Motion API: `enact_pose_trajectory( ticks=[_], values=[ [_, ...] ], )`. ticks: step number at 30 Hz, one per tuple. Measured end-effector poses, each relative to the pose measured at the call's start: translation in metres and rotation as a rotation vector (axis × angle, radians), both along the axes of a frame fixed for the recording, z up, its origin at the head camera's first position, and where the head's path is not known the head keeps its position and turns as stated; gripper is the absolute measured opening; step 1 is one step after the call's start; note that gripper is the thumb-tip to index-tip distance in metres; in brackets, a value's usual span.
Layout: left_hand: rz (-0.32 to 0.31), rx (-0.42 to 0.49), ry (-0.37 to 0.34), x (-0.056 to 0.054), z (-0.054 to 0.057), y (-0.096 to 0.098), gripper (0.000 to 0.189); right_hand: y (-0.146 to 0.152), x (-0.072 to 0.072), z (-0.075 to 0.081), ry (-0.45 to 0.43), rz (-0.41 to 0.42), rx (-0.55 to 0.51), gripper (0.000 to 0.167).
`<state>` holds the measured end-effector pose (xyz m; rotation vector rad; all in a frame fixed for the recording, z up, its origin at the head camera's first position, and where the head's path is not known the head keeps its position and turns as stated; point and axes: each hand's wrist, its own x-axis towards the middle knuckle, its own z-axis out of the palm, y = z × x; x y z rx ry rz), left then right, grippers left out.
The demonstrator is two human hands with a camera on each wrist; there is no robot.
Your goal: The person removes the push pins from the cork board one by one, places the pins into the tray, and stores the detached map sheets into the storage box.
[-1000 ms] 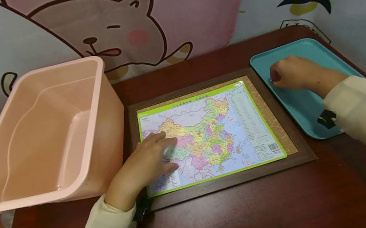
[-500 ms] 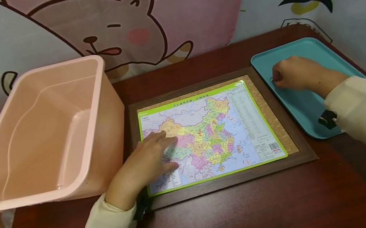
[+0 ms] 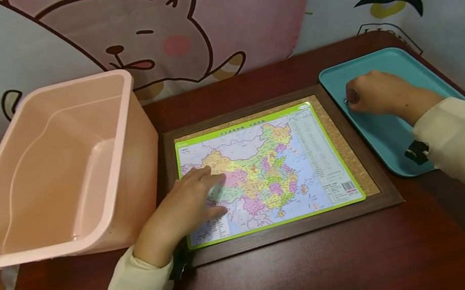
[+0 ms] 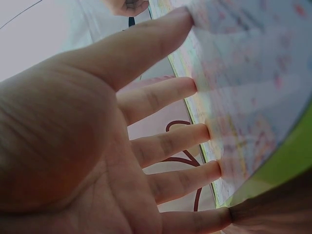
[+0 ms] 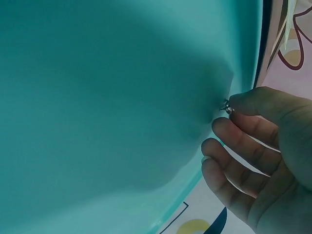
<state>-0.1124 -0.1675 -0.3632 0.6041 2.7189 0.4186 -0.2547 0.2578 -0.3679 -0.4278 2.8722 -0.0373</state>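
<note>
A map sheet of China with a green border (image 3: pixel 263 160) lies on a framed cork board (image 3: pixel 341 147). My left hand (image 3: pixel 187 204) rests on the left part of the map, fingers spread; in the left wrist view its fingertips (image 4: pixel 207 131) touch the glossy sheet. Over the blue tray (image 3: pixel 379 136), near its left rim, is my right hand (image 3: pixel 376 92). Its thumb and forefinger pinch a small shiny metal piece (image 5: pixel 226 107), close over the tray. The piece's exact kind cannot be told. The other fingers curl loosely.
A large pink plastic tub (image 3: pixel 136 176) stands left of the board, its side rising high. Behind the brown table (image 3: pixel 308 265) hangs a cloth (image 3: pixel 256 12) with cartoon prints. The tray sits just right of the board's frame.
Hardly anything differs: the right hand stays over the tray with its fingertips together, and the left hand stays on the map. The view has shifted very slightly.
</note>
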Motion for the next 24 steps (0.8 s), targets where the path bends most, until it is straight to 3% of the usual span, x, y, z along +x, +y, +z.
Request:
enact_pose_trajectory(
  ticks=[7,15,24],
  values=[
    [0.007,-0.002,-0.011,0.000,0.002,0.000,0.068,-0.005,0.004,0.003,0.010,0.017,-0.014,0.024],
    [0.019,0.010,-0.032,0.002,0.002,-0.001,0.069,-0.014,0.020,0.005,0.057,0.093,-0.075,0.021],
    [0.004,0.013,-0.009,0.002,0.002,-0.002,0.068,-0.022,0.037,0.007,0.097,0.161,-0.133,0.019]
  ],
)
